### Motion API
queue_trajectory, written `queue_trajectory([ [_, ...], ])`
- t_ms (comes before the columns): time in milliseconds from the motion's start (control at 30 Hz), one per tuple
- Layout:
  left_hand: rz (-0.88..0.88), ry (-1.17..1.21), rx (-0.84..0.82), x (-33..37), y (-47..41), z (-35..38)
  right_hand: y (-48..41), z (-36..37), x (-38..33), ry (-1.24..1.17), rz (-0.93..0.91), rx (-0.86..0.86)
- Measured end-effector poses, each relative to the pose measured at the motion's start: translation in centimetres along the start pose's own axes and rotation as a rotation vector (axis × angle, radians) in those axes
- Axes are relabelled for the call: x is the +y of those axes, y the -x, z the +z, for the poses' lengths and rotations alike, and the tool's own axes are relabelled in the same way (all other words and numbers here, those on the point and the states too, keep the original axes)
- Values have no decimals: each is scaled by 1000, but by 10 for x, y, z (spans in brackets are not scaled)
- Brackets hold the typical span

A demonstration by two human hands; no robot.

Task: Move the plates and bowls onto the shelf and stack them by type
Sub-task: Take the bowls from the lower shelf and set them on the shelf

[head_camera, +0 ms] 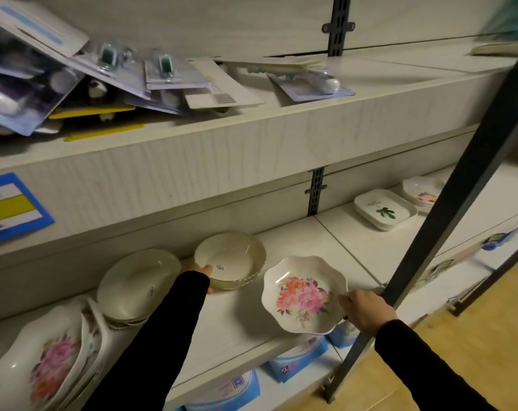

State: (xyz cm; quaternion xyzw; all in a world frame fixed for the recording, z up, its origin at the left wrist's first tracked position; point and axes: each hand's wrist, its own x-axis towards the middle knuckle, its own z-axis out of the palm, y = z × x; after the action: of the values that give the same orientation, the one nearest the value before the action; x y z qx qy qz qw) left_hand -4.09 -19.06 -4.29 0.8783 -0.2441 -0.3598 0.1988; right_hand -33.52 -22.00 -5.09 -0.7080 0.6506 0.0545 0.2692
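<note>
**White shelving, a dish in each hand**

Pale wood-grain shelving fills the view, and the crockery sits on its lower white shelf board (222, 321). The right hand (366, 311) holds a scalloped white plate with pink and orange flowers (303, 295) by its right rim, thumb on top and fingers curled underneath. The plate tilts toward the camera and overhangs the board's front edge; whether it touches the board I cannot tell.

Just behind it and to the left, the left hand (203, 269) is mostly hidden by a black sleeve. It pinches the near-left rim of a cream fluted bowl (231, 259), thumb on the inside and a fingertip showing below. This bowl tops a short stack of the same kind standing on the board.

Next to the left stands a stack of plain cream round bowls (139, 283), tipped slightly. At the far left is a leaning stack of flowered scalloped plates (44, 360).

Further right along the board, well apart, lies a stack of square white dishes with a green leaf print (384, 209). Beyond them are more flowered dishes (424, 191), partly hidden by a dark metal post (447, 215) that slants across the right side.

Above, the upper shelf carries a jumble of blister-packed goods (103, 78), and a blue and yellow label (11, 209) hangs on its front edge. Below the board show blue-and-white packages (299, 360), and at the right a wooden floor (459, 366).
</note>
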Motion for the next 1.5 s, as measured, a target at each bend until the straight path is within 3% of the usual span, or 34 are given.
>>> queue_trajectory([
  [333,214,123,136,-17,10,-31,18,-3,1,-105,25,70],
  [600,295,212,-32,-31,35,-27,60,8,34,-204,60,176],
  [800,344,170,-159,-25,72,0,94,11,75,-277,138,227],
  [1067,379,172,-199,-9,117,50,114,-9,148,-339,205,262],
  [1500,335,254,-167,33,212,177,95,-91,312,-250,93,250],
])
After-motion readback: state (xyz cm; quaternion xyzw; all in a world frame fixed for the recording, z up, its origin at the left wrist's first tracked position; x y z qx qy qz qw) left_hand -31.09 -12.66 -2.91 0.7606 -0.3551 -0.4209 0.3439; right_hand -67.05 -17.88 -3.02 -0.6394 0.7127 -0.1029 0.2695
